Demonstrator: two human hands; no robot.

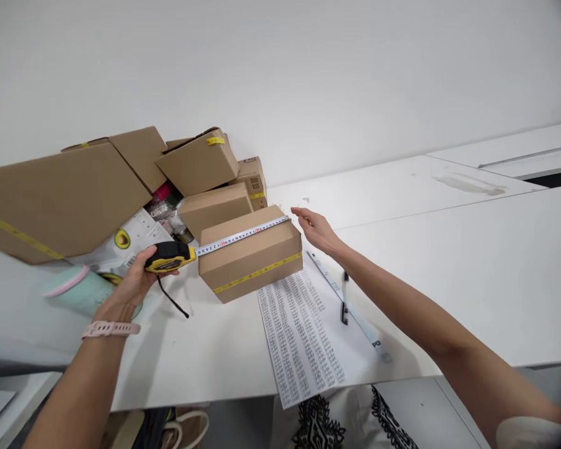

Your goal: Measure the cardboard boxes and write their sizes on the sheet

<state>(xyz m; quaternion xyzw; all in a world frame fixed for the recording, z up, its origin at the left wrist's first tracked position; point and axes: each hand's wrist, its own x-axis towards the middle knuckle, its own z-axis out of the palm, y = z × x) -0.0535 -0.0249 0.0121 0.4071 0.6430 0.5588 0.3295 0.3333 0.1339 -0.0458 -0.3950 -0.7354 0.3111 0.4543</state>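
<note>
My left hand (143, 271) is closed round a yellow and black tape measure (171, 257), whose black wrist strap hangs down. Its extended blade (243, 234) runs across the top of a closed cardboard box (250, 262) to the far right edge. Yellow tape marks the box's front side. Just beyond the blade's end is my right hand (315, 229), index finger stretched out and the other fingers partly curled. No grip on the blade shows there. Under and in front of the box lies a printed sheet (299, 337) with columns of small text.
Several cardboard boxes (196, 163) are stacked against the wall at the back left. A mint tumbler (81, 290) lies beside my left wrist, near an avocado-printed package (121, 240). A ruler (350, 305) and a pen (345, 299) rest on the white table (449, 274).
</note>
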